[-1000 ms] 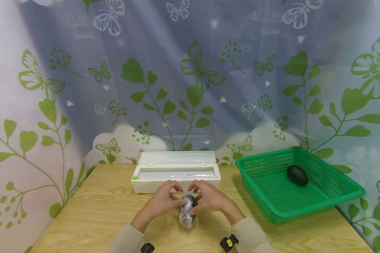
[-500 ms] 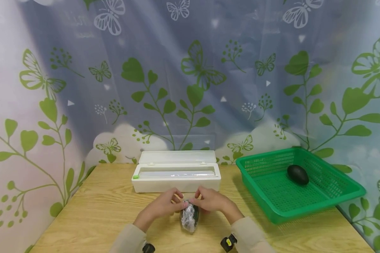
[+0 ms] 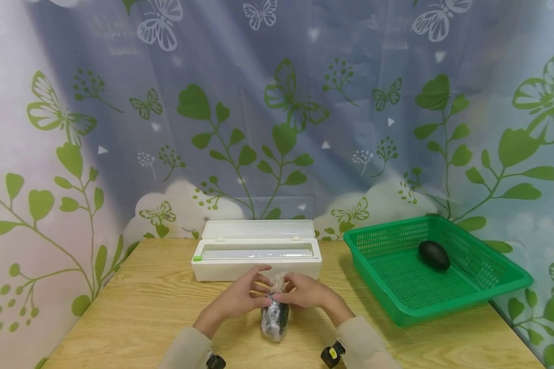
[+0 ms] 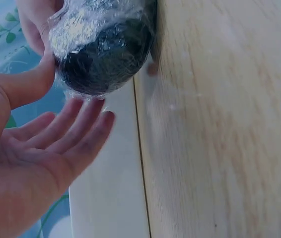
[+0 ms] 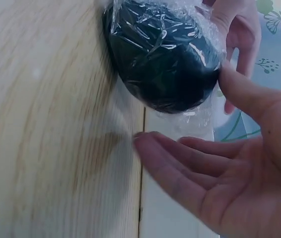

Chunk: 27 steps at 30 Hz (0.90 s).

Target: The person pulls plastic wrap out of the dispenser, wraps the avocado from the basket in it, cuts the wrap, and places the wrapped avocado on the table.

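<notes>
A dark, egg-shaped avocado wrapped in clear cling film [image 3: 275,318] rests on the table in front of me. A loose tuft of film [image 3: 278,281] sticks up at its far end. My left hand [image 3: 241,296] is on its left side, the thumb on the film and the fingers spread loosely around the far end. From the other side, my right hand [image 3: 307,292] touches it with the thumb. In the right wrist view, that hand's fingers [image 5: 180,173] reach below the avocado's end, apart from it.
Behind the hands stands a white cling film dispenser box [image 3: 257,270], lid raised, with a roll inside. A green plastic basket [image 3: 397,307] at the right holds another dark avocado [image 3: 434,255]. A printed curtain [image 3: 277,154] hangs behind the wooden table [image 3: 157,307].
The hands drew in over the avocado's far end, then spread slightly apart. The film tuft now stands up between them. The avocado has shifted slightly towards me.
</notes>
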### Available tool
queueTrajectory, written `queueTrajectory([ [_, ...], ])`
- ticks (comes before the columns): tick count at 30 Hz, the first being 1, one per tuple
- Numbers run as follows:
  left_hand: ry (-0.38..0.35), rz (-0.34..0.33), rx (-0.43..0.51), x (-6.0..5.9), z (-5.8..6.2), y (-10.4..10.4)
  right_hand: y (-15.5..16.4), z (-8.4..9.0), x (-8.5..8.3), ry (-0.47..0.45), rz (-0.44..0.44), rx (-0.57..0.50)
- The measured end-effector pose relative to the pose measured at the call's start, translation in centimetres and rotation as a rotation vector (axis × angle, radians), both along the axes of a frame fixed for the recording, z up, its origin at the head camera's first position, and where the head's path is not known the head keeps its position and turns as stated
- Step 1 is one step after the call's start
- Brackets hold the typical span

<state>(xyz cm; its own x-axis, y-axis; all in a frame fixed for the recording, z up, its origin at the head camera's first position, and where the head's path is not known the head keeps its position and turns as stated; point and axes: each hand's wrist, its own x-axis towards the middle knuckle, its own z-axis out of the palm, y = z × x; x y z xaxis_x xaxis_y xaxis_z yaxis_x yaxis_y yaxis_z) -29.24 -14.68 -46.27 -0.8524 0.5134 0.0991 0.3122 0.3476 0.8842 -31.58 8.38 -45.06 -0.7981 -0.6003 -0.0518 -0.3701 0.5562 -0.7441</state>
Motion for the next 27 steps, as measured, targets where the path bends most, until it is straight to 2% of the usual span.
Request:
queueTrajectory([
  [5,0.041,0.04,0.018,-0.02,-0.09,0.29,-0.37,-0.04,0.24,-0.005,-0.08,-0.165],
  [9,0.016,0.082,-0.008,0.19,-0.03,0.26,-0.58,0.11,0.32,0.003,-0.112,-0.21],
  [13,-0.026,0.077,-0.011,0.33,0.05,0.19,-0.63,0.19,0.22,0.054,-0.075,-0.222],
  [16,-0.019,0.064,-0.01,0.29,0.04,0.23,-0.7,0.17,0.15,0.114,-0.025,-0.24],
  [20,0.06,0.07,-0.046,0.08,0.03,0.36,-0.79,0.16,0.15,0.166,-0.006,-0.243],
  [27,0.176,0.067,-0.081,0.05,0.09,0.46,-0.24,0.5,0.29,0.156,0.015,-0.159],
])
